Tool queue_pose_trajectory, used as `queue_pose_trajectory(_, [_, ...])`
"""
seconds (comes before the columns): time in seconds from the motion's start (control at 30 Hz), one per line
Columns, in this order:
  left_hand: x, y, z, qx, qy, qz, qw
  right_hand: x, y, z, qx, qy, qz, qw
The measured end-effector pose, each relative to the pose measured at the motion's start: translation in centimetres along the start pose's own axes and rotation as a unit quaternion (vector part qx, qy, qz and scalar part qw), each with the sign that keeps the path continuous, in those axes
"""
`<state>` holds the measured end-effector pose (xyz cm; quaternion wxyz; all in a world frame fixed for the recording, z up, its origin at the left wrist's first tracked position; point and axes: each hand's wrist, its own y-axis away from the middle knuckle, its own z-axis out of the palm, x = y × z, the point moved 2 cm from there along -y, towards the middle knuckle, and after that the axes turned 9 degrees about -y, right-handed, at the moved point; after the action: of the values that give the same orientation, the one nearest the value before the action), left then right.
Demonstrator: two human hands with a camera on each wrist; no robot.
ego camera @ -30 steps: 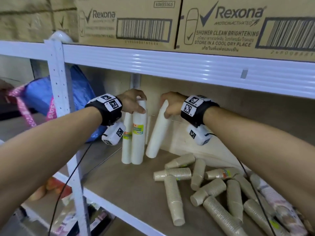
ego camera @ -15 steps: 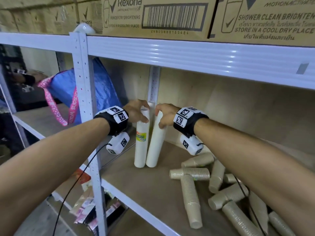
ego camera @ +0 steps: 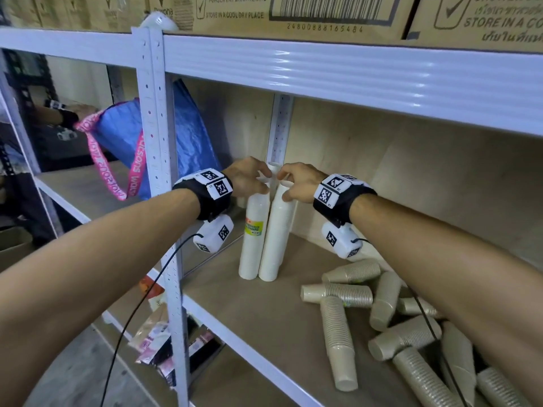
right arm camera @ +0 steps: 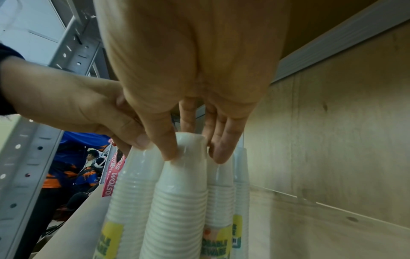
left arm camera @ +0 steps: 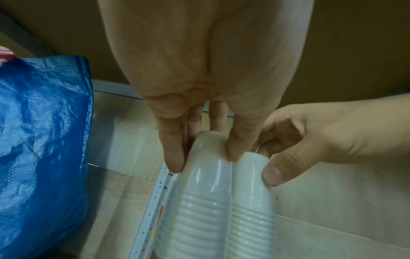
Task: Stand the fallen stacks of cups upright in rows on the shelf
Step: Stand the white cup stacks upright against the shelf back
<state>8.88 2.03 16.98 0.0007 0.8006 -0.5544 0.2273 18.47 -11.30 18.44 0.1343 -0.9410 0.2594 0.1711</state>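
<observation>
Two tall white stacks of ribbed plastic cups stand upright and touching at the left end of the wooden shelf board, in front of more white stacks at the back corner; left of the white metal upright, a blue woven bag with a pink strap sits in the next bay; the left hand pinches the top of the left white stack with a yellow-green label, thumb and fingers curled around its cap; just beside it, the right hand grips the top of the plain white stack the same way, the two hands nearly touching; farther right, a pile of fallen beige ribbed paper-cup stacks lies crisscrossed on the board; cardboard boxes with barcodes sit on the level above.
</observation>
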Motion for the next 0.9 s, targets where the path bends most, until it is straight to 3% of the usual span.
queue_pose_trajectory(0.3, [-0.3,-0.9,0.6,0.037,-0.029,-0.015,0.999,0.2,-0.5,-0.1,-0.002,-0.010,0.009,1.000])
queue_pose_trajectory(0.9, [0.2,-1.1,0.6,0.025,-0.023,-0.024,0.999,-0.2,-0.3,-0.3,0.005,-0.009,0.009,1.000])
